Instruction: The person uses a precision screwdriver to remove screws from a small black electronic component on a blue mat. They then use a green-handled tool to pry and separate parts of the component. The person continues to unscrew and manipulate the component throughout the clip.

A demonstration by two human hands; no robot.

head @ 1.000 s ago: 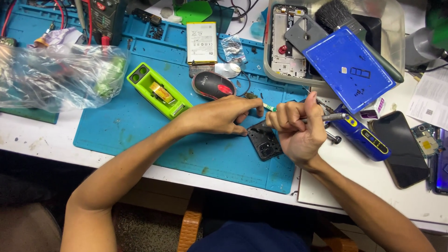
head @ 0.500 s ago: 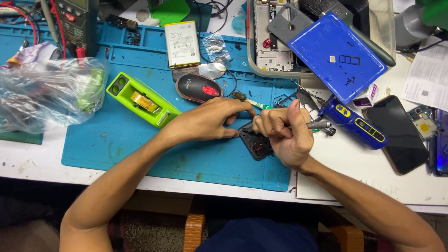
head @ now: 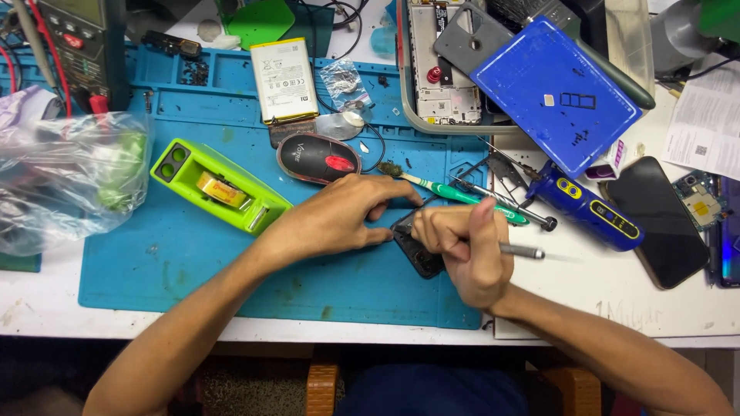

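My left hand (head: 339, 217) lies flat on the blue work mat (head: 193, 262), its fingers pressed against a small black device part (head: 420, 254). My right hand (head: 466, 246) is closed in a fist around a thin metal screwdriver (head: 520, 251), whose shaft sticks out to the right of the fist. The fist sits directly over the black part and hides most of it. A green-handled brush (head: 455, 196) lies just beyond both hands.
A lime tape dispenser (head: 220, 185), a black mouse (head: 317, 158) and a white battery (head: 284, 80) lie on the mat. A blue electric tool (head: 590, 208), a dark phone (head: 667, 223), a blue board (head: 555, 92) over a parts tray, and a plastic bag (head: 69, 181) surround them.
My right hand has turned from upright to lying sideways over the black part, with the screwdriver now pointing right. The view has shifted, so the bench appears lower in frame. My left hand stays on the part.
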